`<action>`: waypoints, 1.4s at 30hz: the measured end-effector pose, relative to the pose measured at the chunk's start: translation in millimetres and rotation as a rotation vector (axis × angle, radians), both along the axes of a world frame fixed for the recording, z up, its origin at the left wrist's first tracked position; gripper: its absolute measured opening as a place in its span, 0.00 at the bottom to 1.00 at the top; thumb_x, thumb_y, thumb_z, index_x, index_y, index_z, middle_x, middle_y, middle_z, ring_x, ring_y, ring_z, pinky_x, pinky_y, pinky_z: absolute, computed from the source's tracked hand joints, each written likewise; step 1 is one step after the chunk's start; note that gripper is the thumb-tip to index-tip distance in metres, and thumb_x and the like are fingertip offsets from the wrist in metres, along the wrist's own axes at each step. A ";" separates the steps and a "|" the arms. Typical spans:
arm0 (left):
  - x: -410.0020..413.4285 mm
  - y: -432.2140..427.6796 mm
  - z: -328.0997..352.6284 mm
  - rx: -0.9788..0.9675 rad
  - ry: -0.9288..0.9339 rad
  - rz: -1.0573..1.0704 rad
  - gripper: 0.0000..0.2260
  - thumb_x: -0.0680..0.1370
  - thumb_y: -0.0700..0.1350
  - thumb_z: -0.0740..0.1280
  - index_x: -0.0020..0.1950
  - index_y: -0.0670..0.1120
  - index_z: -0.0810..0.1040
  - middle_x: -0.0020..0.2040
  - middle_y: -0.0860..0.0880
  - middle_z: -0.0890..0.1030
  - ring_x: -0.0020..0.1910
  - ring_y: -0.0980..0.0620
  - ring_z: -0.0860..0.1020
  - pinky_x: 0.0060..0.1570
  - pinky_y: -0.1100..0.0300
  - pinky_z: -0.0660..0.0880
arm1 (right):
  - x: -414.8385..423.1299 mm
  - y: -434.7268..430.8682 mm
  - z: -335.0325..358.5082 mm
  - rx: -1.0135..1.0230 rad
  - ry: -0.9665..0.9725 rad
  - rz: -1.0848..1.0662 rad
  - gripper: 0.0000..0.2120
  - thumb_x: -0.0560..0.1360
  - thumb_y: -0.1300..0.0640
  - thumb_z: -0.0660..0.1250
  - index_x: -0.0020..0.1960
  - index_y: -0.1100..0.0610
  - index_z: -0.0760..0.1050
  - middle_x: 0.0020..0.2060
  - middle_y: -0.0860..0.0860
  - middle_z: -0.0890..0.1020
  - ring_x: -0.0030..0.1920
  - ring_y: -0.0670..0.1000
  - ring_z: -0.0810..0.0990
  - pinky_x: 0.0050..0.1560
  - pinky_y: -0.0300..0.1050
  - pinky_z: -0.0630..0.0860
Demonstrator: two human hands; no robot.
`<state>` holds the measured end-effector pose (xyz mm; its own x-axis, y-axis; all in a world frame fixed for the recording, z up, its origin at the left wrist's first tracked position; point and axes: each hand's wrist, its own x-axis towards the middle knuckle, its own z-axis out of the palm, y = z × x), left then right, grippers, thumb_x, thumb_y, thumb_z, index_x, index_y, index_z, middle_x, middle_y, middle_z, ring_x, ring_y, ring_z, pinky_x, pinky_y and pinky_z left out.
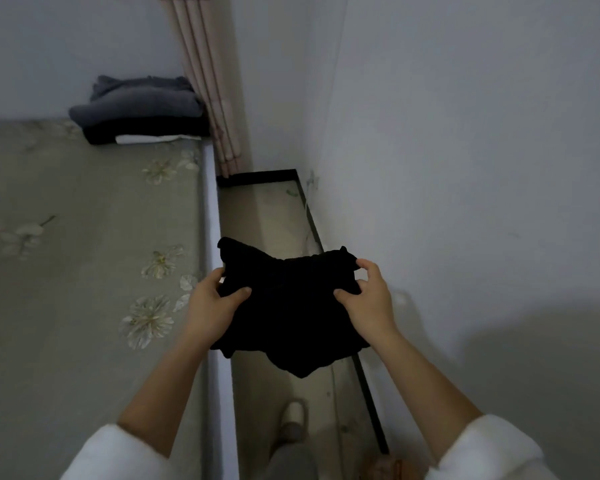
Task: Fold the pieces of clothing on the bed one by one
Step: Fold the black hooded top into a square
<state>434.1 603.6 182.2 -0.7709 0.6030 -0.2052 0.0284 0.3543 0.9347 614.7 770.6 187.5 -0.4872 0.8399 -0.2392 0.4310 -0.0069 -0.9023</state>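
Observation:
A black piece of clothing (288, 310) hangs in the air over the narrow floor strip beside the bed, bunched and partly doubled over. My left hand (212, 306) grips its left edge, thumb on top. My right hand (369, 299) pinches its right edge, fingers curled into the cloth. The bed (84, 271), covered by a grey-green flowered sheet, lies to the left of the garment. At the bed's far corner sits a stack of folded clothes (139, 110): grey pieces on top, a black one and a white one beneath.
A white wall (465, 168) runs close on the right, with a dark baseboard (326, 244) along the floor. Pink curtain folds (208, 81) hang in the far corner. My foot in a light shoe (293, 422) stands on the floor strip below the garment.

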 end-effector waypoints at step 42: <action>-722.5 333.5 -2.3 -0.156 0.072 0.532 0.14 0.79 0.40 0.65 0.65 0.45 0.75 0.54 0.47 0.81 0.51 0.48 0.80 0.53 0.46 0.77 | -852.7 433.0 -26.6 -0.146 -0.125 0.712 0.19 0.74 0.63 0.70 0.61 0.50 0.68 0.63 0.58 0.74 0.58 0.58 0.77 0.56 0.54 0.78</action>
